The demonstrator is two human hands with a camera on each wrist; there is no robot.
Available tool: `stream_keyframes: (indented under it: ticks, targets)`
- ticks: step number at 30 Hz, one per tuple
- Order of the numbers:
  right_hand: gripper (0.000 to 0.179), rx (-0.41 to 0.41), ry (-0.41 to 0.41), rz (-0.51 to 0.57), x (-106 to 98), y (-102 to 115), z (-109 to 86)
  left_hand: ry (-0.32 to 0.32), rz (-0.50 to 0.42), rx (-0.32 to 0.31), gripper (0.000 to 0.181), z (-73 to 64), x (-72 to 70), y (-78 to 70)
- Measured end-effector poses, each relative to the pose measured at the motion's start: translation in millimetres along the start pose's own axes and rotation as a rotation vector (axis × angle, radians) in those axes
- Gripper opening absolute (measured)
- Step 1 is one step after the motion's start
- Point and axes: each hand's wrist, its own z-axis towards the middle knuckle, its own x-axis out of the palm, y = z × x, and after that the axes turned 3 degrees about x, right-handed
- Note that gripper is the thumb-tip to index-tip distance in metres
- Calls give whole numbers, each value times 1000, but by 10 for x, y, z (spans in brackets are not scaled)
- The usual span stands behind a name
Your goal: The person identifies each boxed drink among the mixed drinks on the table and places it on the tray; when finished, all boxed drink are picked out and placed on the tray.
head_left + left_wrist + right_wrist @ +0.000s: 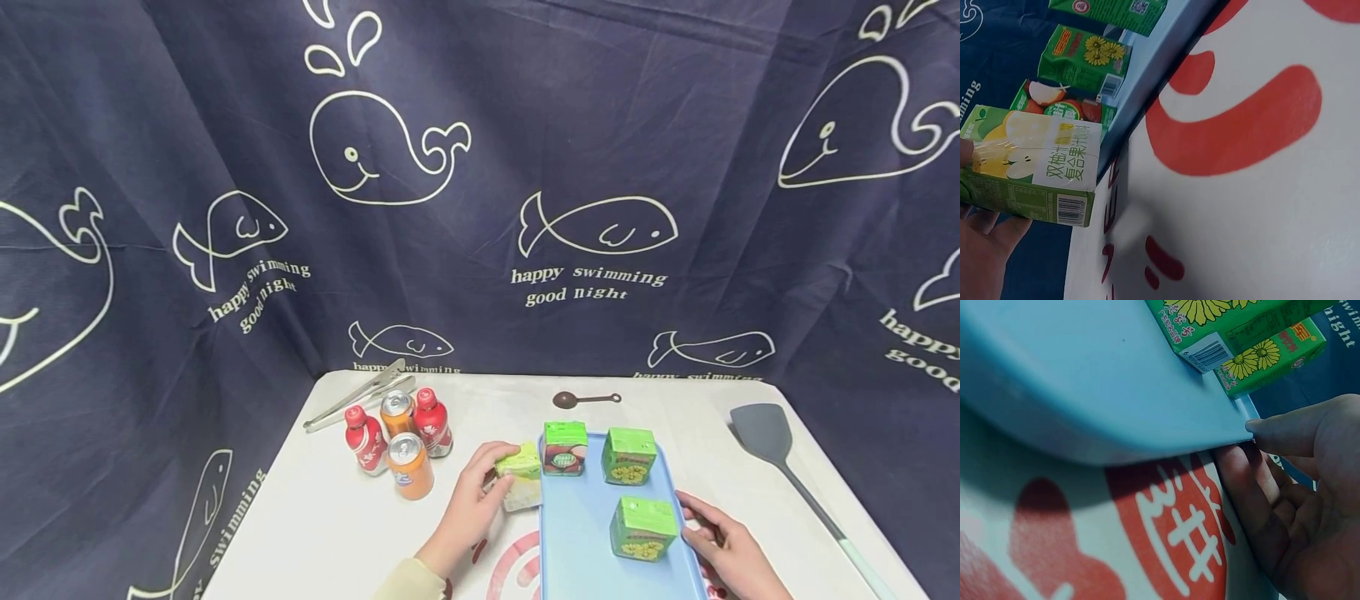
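Note:
My left hand [477, 492] grips a yellow-green juice box [522, 479] with fruit pictures, right at the left edge of the blue tray [581, 533]. In the left wrist view, that juice box [1038, 165] appears above the white tabletop, with fingers at its far end. My right hand [726, 546] pinches the tray's right rim, thumb on top and fingers underneath, as the right wrist view also shows. On the tray stand a green drink box with red fruit [565, 450] and two green drink boxes with yellow flowers, one behind [628, 457] and one nearer [643, 530].
On the left, two red bottles [366, 442] and two orange cans [410, 467] stand in a cluster, with metal tongs [363, 396] behind. A brown measuring spoon [585, 400] lies at the back. To the right rests a grey spatula [795, 475]. A dark blue curtain [480, 317] hangs behind the table.

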Motion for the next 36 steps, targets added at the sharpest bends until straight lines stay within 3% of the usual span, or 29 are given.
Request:
stream_keyframes:
  ticks: [8,16,21,29,36]
  targets:
    - [66,-5,0,-5,-7,2,2,36,-13,81,40,-21,102,-36]
    - [64,-38,-5,-1,-8,7,7,93,-4,74,42,-30,246,-104]
    - [64,-44,-5,13,-5,1,5,83,16,159,43,-42,350,-149]
    - [65,-13,0,7,-3,-7,23,132,40,74,44,-50,444,-199]
    - [65,2,15,29,0,-27,32,147,50,113,44,-43,503,-194]
